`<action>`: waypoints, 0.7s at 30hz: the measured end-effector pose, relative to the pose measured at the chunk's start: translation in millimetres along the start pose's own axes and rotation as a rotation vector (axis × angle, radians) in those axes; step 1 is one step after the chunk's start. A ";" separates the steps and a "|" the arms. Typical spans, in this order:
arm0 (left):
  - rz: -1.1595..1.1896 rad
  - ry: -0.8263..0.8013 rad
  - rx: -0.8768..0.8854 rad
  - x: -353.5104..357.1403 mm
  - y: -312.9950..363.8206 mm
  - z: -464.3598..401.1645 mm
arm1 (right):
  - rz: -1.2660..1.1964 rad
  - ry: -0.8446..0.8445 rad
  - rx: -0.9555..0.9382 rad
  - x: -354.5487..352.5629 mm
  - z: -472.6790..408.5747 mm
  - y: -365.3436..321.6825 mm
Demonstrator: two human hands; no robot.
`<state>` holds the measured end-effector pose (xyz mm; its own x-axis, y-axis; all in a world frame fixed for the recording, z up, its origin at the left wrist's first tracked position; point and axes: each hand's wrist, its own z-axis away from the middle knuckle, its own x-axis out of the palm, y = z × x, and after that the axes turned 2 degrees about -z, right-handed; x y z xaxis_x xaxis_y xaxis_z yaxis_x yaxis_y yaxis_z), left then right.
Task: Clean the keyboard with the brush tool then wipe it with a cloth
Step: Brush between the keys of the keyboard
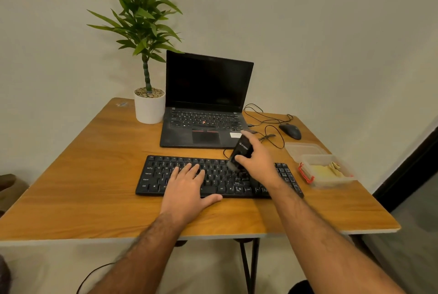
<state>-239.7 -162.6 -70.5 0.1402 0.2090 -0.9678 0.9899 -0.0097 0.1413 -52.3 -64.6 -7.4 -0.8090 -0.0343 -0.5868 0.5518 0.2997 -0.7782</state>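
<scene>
The right hand (257, 161) gripped the black handheld brush tool (239, 152) in curled fingers, bristles tilted down-left onto the right-centre keys of the long black keyboard (166, 175) lying crosswise on the wooden surface (94, 198), while the left hand (187, 189) pressed flat, fingers straight.

A wooden table (94, 175) is seen by a pale wall (331, 32). An open laptop (206, 101) with a dark screen is placed at the back. A plant (144, 44) in a white pot is set beside it, and a black mouse (290, 131) with a cable lies to the right.
</scene>
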 end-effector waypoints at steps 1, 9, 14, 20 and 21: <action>-0.008 0.001 -0.004 -0.4 0.7 0.2 | 0.012 -0.039 -0.030 2.4 -0.3 -1.0; -0.021 -0.035 0.032 -1.0 18.8 0.1 | 0.203 0.029 -0.027 -18.7 -11.6 7.9; -0.009 -0.001 0.011 3.0 19.9 -0.6 | 0.185 -0.091 -0.086 -12.5 1.1 5.4; -0.003 0.012 0.004 3.5 20.6 -0.4 | 0.152 -0.170 0.003 -32.2 -7.0 0.7; -0.004 0.010 0.001 2.9 20.6 -0.1 | 0.162 -0.108 -0.005 -28.7 -6.5 0.2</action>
<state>-218.9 -162.1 -70.3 0.1358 0.2186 -0.9663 0.9905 -0.0100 0.1370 -30.3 -57.4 10.7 -0.6828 -0.0872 -0.7254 0.6721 0.3143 -0.6704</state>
